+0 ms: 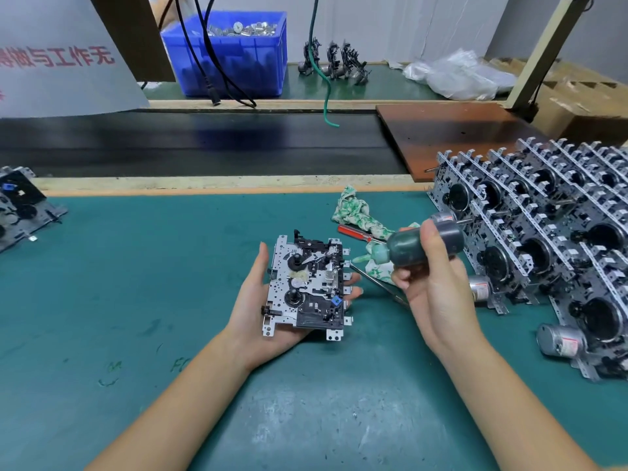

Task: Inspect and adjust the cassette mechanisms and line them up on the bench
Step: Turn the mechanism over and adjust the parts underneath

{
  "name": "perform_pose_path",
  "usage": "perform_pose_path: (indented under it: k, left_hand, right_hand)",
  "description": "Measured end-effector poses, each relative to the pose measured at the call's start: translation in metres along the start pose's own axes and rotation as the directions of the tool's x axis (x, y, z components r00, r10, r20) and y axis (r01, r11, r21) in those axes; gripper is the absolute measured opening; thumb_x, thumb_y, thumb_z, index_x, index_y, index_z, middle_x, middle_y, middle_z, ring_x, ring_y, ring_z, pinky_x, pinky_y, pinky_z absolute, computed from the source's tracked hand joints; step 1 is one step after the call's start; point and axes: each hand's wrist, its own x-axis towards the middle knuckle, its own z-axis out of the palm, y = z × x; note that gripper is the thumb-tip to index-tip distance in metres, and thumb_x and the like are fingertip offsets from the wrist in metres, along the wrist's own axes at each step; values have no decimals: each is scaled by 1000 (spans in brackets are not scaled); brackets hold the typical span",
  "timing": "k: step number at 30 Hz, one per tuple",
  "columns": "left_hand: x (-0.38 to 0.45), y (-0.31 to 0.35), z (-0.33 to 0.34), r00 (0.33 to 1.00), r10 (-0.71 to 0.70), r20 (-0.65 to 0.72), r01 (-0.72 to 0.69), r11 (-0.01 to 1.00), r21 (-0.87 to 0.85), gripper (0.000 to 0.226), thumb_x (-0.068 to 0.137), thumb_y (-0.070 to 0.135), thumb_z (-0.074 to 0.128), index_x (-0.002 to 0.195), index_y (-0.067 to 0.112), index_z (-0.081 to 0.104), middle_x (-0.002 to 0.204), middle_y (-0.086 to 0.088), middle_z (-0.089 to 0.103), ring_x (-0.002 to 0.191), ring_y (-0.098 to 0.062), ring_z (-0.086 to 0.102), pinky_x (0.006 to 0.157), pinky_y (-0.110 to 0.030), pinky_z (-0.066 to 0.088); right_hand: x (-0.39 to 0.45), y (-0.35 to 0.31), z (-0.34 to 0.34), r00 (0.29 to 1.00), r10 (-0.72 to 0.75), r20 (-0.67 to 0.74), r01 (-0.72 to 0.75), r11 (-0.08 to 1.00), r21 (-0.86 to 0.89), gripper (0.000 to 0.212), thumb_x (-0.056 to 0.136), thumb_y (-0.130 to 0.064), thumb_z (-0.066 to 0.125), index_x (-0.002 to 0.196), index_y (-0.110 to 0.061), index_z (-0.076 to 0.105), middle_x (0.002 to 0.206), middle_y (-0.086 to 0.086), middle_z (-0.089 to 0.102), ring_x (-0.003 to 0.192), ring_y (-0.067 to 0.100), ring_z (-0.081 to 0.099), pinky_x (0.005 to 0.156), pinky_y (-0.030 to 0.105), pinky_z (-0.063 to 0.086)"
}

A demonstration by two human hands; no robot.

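A cassette mechanism (306, 288), a silver plate with black parts and two spindles, lies face up on my left hand (251, 317); the palm is under it, the thumb stands along its left edge and the fingertips show at its right edge. My right hand (438, 290) grips a dark green bottle (421, 244) with a pale nozzle pointing left toward the mechanism's upper right corner, a short gap away. Thin metal tweezers (373, 283) also stick out of my right hand. Several finished mechanisms (550, 232) stand in rows at the right.
A red-handled screwdriver (355, 232) and a green-white rag (360, 212) lie on the green mat (136, 283) behind the mechanism. Another mechanism (20, 205) sits at the left edge. A black conveyor belt (204, 144), a blue bin (231, 52) and hanging cables lie beyond.
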Motion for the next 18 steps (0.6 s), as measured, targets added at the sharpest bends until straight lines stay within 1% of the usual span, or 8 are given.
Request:
perform_pose_path:
  k: [2,4,8,12,18]
  left_hand:
    - [-1,0,1,1000,-3,3,3,1000,-7,87,87,72,33,123,-2,60,133,-32,50,120,-47,51,94,-52,48]
    - [-2,1,2,1000,-4,10,4,1000,-11,85,86,71,36,124,-2,59,133,-32,49,121,-47,51,94,-52,48]
    - [-3,1,1,999,-11,31,11,1000,-13,83,84,68,41,126,-2,57,134,-32,48,122,-47,49,96,-53,47]
    - [-2,1,0,999,-19,39,19,1000,-6,85,85,69,40,127,-3,56,136,-32,46,125,-46,47,100,-53,43]
    - [-1,0,-1,999,-5,40,4,1000,27,84,86,69,37,127,-1,57,135,-31,48,124,-46,49,102,-51,43]
  right_hand:
    - [-2,0,0,999,-35,-6,34,995,-91,35,69,-45,63,80,-12,58,65,-2,61,51,6,48,43,17,38]
    - [-3,1,0,998,-58,-5,56,989,-135,37,67,-47,64,78,-12,59,63,-3,62,49,7,49,42,17,39]
    - [-3,2,1,997,-82,-15,78,981,-179,35,69,-46,63,78,-12,60,62,-3,62,49,7,49,43,17,39]
    - [-2,2,0,996,-84,-40,74,973,-218,34,69,-46,63,76,-14,59,62,-4,61,49,8,47,43,17,38]
    - [-1,4,-1,995,-92,-33,82,968,-239,35,67,-49,64,73,-15,60,60,-5,60,48,6,47,43,17,37]
